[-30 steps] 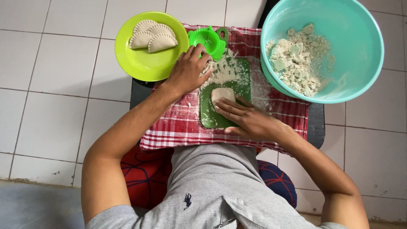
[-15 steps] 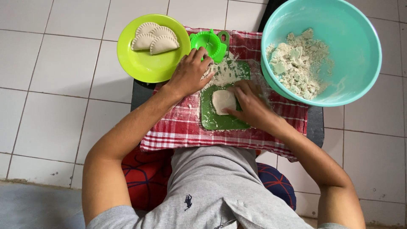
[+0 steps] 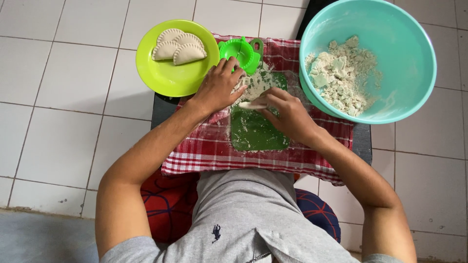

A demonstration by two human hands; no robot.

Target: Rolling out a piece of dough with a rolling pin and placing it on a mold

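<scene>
My right hand [image 3: 285, 111] pinches a flattened piece of pale dough [image 3: 251, 104] and holds it just above the floured green board [image 3: 256, 131]. My left hand [image 3: 219, 87] rests with spread fingers on the board's upper left corner, fingertips beside a green hinged dumpling press [image 3: 240, 50]. The board lies on a red checked cloth [image 3: 204, 146] that covers a small dark table.
A lime green plate [image 3: 173, 73] with three folded dumplings [image 3: 178, 46] stands at the upper left. A large teal bowl [image 3: 414, 63] of crumbly dough [image 3: 341, 73] stands at the right. White tiled floor surrounds the table.
My right hand slid up the board over the dough and now lifts the flattened piece by its edge. My left hand stayed near the board's top corner.
</scene>
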